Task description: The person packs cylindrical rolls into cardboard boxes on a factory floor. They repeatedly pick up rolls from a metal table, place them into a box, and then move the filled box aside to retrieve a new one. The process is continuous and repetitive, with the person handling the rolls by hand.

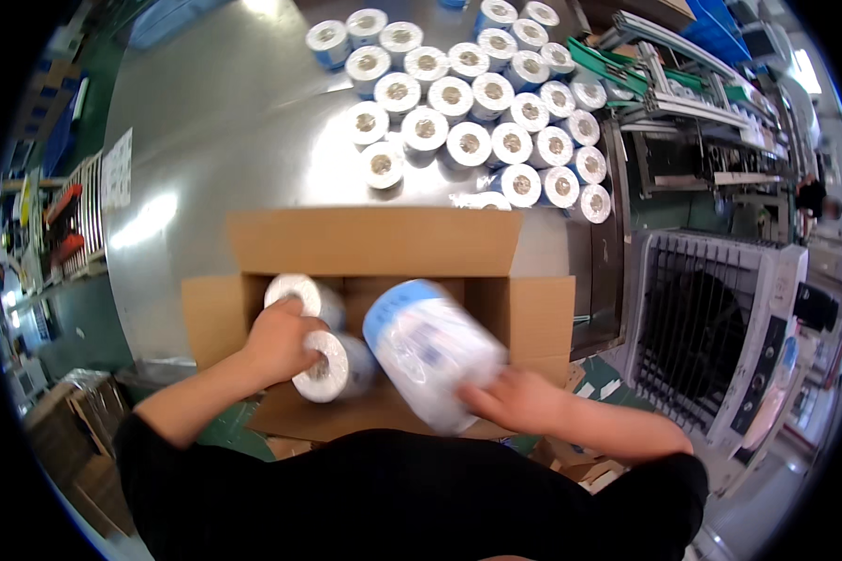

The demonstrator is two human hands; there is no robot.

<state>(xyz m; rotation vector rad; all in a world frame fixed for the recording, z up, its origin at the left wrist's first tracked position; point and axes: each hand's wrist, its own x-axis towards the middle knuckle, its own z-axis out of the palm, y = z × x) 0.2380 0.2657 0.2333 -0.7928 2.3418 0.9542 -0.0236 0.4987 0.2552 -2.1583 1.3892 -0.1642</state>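
An open cardboard box [374, 241] stands in front of me with its flaps folded out. At its left side are two plastic-wrapped white rolls, an upper roll [297, 292] and a lower roll [332, 366]. My left hand [285, 341] is closed on these two rolls, its fingers at their end faces. Over the box's right part, my right hand [510, 397] grips the lower end of a larger-looking wrapped roll [430, 346], white with a light blue band. That roll is tilted, its blue end up and to the left, and blurred by motion.
Many more wrapped rolls [451, 96] stand upright in a group on the metal table [206, 112]. At the right are a fan unit [697, 327] with a grille and a metal frame conveyor [692, 103]. Cardboard [89, 430] lies at the lower left.
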